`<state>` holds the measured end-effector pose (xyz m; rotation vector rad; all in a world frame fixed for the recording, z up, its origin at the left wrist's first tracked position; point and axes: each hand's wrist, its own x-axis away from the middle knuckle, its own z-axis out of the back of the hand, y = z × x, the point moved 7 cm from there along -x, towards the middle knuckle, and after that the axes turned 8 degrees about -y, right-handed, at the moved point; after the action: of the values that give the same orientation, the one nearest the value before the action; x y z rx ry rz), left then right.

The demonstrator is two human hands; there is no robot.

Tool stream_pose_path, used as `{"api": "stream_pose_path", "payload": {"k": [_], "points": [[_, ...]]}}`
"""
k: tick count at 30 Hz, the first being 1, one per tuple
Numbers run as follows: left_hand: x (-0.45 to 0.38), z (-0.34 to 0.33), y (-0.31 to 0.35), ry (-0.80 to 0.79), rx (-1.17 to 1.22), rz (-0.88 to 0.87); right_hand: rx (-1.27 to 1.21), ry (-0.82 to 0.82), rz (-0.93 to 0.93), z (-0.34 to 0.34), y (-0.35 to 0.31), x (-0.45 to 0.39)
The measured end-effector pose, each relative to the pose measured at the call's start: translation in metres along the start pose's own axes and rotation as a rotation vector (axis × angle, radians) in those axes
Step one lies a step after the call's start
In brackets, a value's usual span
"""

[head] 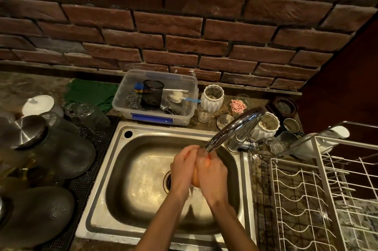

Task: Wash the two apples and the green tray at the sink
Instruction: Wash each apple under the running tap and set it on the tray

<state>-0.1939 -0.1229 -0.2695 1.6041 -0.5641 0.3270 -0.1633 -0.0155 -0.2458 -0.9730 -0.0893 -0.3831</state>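
- The stone countertop (24,85) runs below a brick wall and carries a steel sink (114,173) set into it.
- Behind the sink sits a clear plastic tub (184,116) with a blue latch.
- A green cloth (90,92) lies left of the tub.
- A black mesh mat (90,179) lies left of the sink, bearing dark upturned bowls (41,214) and glasses.
- Right of the tub stand two white ribbed jars (211,98).
- A white wire dish rack (306,199) stands right of the sink.

Left hand (182,171) and right hand (212,177) bare (forearms too, unsleeved).
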Motion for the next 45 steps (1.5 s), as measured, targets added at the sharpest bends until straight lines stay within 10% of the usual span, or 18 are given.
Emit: {"api": "stream_pose_path", "payload": {"k": [9, 23, 37, 45], "points": [[0.001, -0.017, -0.025, -0.266, 0.286, 0.387, 0.282, 0.24, 0.422, 0.012, -0.005, 0.016], [0.027, -0.007, 0.014, 0.073, -0.429, -0.41, -1.144, -0.328, -0.705, -0.024, 0.027, 0.003], [0.011, -0.013, -0.002, -0.185, 0.293, 0.094, -0.197, -0.077, 0.111, -0.001, 0.009, 0.004], [0.028, -0.019, 0.009, -0.012, 0.077, -0.169, -0.693, 0.042, -0.087, 0.003, 0.024, -0.004]]}}
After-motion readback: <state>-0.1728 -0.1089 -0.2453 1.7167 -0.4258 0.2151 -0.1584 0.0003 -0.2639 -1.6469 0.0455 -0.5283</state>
